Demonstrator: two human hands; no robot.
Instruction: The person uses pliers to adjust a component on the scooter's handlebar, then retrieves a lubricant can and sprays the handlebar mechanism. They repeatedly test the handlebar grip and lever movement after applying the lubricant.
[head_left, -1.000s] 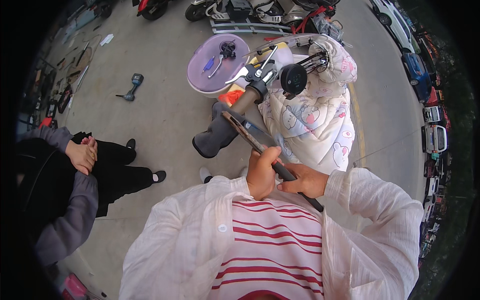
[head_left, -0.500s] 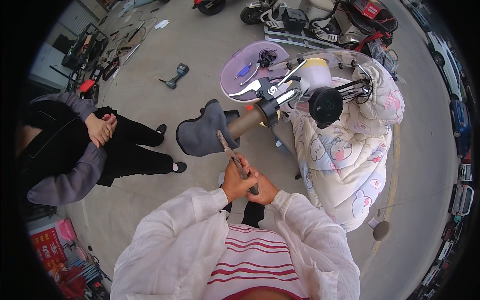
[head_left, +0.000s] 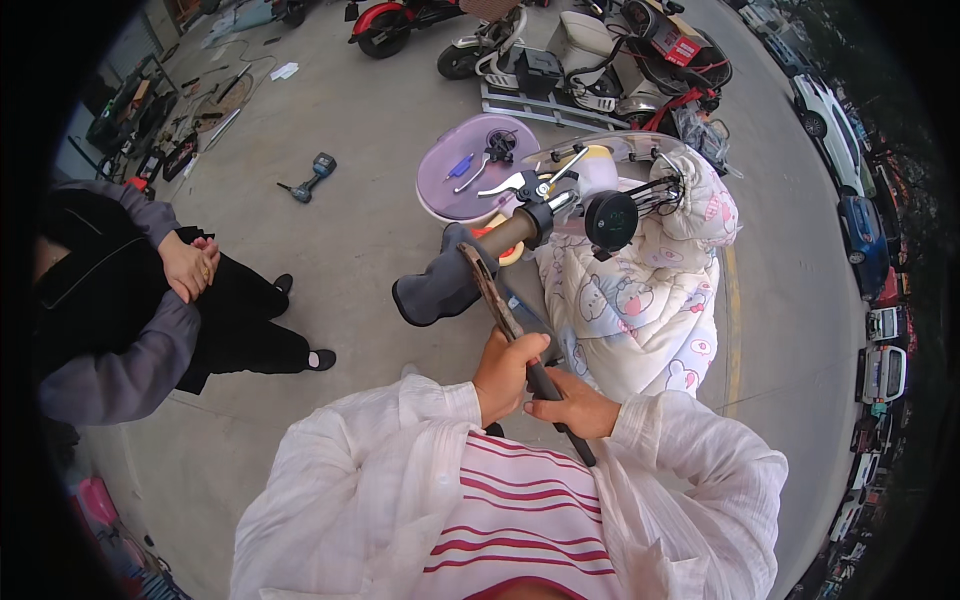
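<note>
My left hand [head_left: 509,366] is closed round the middle of a long pair of pliers [head_left: 495,300] with rusty jaws and dark grey handles. My right hand [head_left: 577,405] grips the handles lower down. The jaws reach up to the dark grey padded hand cover [head_left: 442,285] at the end of a handlebar, overlapping its edge beside the brown grip [head_left: 503,235]; whether they bite on it I cannot tell. Past the grip come a silver brake lever [head_left: 510,186] and a round black display [head_left: 611,220].
A cream quilted cover [head_left: 640,310] drapes the scooter's front. Behind the handlebar stands a lilac tub [head_left: 437,180] with loose parts. A cordless drill [head_left: 315,178] lies on the concrete. At the left stands another person [head_left: 105,290], hands clasped. Parked scooters [head_left: 560,70] stand farther back.
The pliers have swung more upright, and their handles now extend lower right. My right hand has slid down them, away from my left. The padded cover looks turned and narrower.
</note>
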